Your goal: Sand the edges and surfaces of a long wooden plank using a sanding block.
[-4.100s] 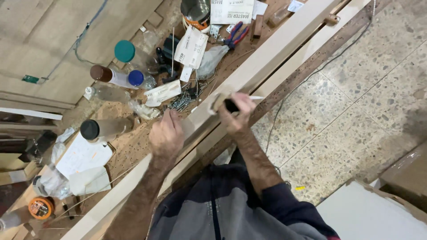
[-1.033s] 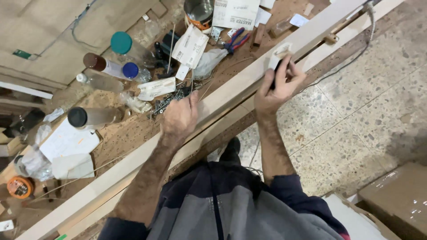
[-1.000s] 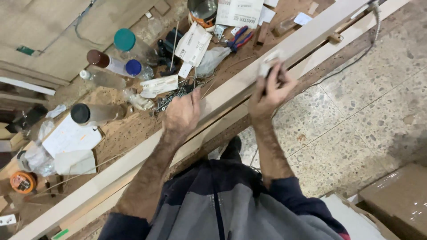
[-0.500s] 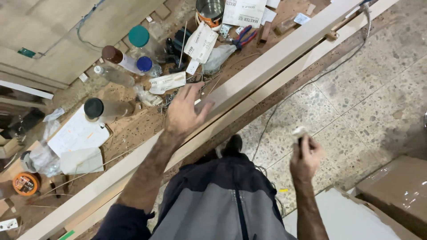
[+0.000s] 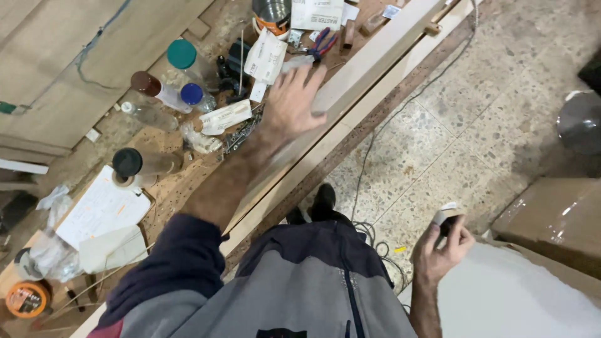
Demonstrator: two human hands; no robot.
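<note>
Pale wooden board [image 5: 375, 59] lies slantwise along the bench edge, and the left hand [image 5: 293, 103] rests on it with fingers spread flat. Off to the side, above the speckled floor [image 5: 451, 144], the right hand [image 5: 441, 244] is curled around a small sanding block [image 5: 446, 216]. Bottles [image 5: 166, 87], papers [image 5: 100, 209] and pliers [image 5: 322, 44] crowd the bench beyond the board.

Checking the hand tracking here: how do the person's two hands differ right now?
The left hand is spread flat over the long pale wooden board on the bench; the right hand hangs off the bench over the floor. The left hand holds nothing; the right hand curls around a small block. Both are bare.
</note>
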